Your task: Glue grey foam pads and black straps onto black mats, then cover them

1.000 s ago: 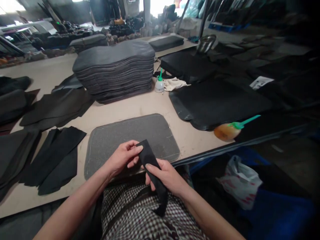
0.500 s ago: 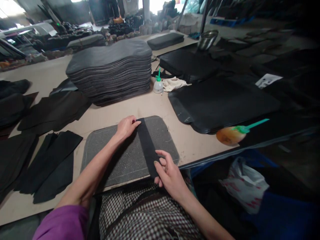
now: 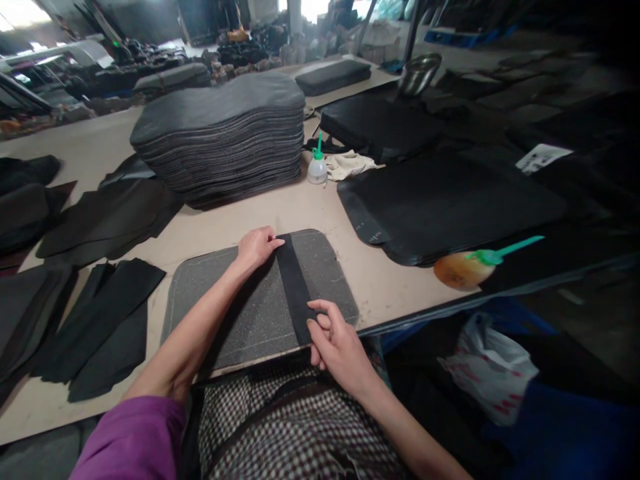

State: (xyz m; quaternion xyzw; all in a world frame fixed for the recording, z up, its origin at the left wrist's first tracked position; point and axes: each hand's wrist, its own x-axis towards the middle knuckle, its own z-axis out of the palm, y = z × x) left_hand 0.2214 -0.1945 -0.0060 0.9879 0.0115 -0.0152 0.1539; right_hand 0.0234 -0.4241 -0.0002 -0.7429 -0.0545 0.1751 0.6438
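A black strip of material (image 3: 296, 287) lies across a grey panel with rounded corners (image 3: 240, 320), running from its far edge to its near edge. My left hand (image 3: 257, 247) is closed on the strip's far end, thumb and fingertips at its corner. At the near end, my right hand (image 3: 333, 340) pinches the strip's right edge between thumb and fingers. The exact grip of the right fingers under the edge is hidden.
Behind the panel stands a tall stack of grey pieces (image 3: 220, 140). A white bottle with a green spout (image 3: 317, 168) and a cloth (image 3: 350, 165) sit beside it. Black strips (image 3: 110, 320) lie left; black panels (image 3: 450, 207) and an amber bottle (image 3: 463, 270) lie right.
The strip went from being held up near my lap to lying flat across the panel. My left hand moved forward to its far end; over the last half second both hands barely shifted.
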